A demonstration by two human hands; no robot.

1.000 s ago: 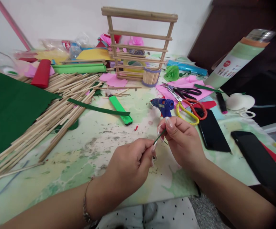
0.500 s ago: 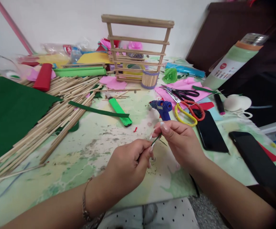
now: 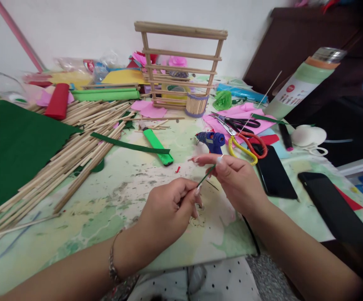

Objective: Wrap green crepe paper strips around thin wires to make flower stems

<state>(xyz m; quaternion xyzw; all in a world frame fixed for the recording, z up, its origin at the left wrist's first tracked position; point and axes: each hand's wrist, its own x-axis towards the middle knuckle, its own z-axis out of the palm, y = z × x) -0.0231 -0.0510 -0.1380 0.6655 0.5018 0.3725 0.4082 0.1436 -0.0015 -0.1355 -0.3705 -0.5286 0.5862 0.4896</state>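
My left hand (image 3: pixel 169 213) is closed in a pinch on the near end of a thin stick (image 3: pixel 207 174) whose lower part is wrapped in green. My right hand (image 3: pixel 231 177) pinches the same stick a little farther up, with its fingers partly stretched out. The bare pale end of the stick (image 3: pixel 259 102) rises up and to the right, past the scissors. Both hands hover above the green-patterned table (image 3: pixel 131 188), just in front of a blue glue gun (image 3: pixel 213 140).
A pile of wooden sticks (image 3: pixel 75 146) and green felt (image 3: pixel 12 142) lie at left. A green cutter (image 3: pixel 156 144), a wooden frame (image 3: pixel 180 67), scissors (image 3: pixel 244 142), two phones (image 3: pixel 275 171) (image 3: pixel 332 200) and a tall roll (image 3: pixel 300 83) surround the hands.
My right hand has slid along the stick and opened its fingers somewhat. The stick's long bare end now shows, pointing up to the right. The view has tilted down slightly.
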